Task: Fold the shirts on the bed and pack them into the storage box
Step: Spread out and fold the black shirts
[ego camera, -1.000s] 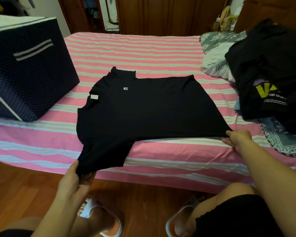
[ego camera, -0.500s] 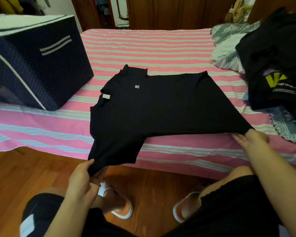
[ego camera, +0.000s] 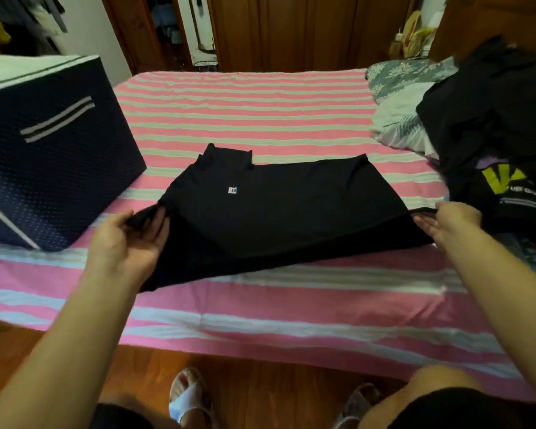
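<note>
At frame left, a navy box [ego camera: 53, 150] sits on the striped bed [ego camera: 260, 103]. Mid-frame, the left hand [ego camera: 127, 243] and right hand [ego camera: 449, 222] each pinch the black shirt's [ego camera: 276, 209] near edge, lifted. Dark clothes [ego camera: 495, 128] pile at right.

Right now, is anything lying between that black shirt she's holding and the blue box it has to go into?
Nothing visible does. Only bare striped bed separates the black shirt from the storage box. The box's top is out of view, so whether it is open cannot be told.
</note>
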A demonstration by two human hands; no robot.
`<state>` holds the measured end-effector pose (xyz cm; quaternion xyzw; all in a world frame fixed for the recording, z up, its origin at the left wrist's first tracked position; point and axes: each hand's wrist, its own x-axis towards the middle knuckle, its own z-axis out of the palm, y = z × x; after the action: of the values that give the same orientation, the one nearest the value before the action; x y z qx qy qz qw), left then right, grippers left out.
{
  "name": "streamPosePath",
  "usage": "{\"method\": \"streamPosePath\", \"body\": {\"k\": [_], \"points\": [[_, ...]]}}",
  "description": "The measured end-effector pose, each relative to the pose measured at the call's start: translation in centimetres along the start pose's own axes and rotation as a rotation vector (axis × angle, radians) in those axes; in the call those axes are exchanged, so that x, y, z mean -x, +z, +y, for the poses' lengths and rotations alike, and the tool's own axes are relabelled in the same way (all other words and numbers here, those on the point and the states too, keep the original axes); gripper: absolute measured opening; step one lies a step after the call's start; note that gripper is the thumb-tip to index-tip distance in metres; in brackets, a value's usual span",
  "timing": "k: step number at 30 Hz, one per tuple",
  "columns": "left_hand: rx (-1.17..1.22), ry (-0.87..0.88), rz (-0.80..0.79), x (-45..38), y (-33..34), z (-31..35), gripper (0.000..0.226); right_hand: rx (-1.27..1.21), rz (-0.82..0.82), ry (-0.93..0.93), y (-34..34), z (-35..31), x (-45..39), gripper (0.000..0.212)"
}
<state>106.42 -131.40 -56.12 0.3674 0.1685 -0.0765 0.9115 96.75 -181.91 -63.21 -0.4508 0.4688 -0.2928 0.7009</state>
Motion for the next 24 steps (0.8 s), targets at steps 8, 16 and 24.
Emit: {"method": "streamPosePath", "body": {"k": [8, 16, 24], "points": [[-0.108, 0.036, 0.007, -19.4, 13.4, 2.2, 0.026, 0.173, 0.048, 0.002, 11.6, -3.5, -8.0, 0.057], [-0.541, 0.037, -0.065, -24.7, 12.4, -4.6, 0.038, 0.546, 0.045, -0.163, 14.5, 2.4, -9.9, 0.024], [-0.85, 0.112, 0.42, -17.1, -5.6, -5.8, 0.037, 0.149, 0.011, 0.182, 5.9, 7.9, -4.9, 0.029]]}}
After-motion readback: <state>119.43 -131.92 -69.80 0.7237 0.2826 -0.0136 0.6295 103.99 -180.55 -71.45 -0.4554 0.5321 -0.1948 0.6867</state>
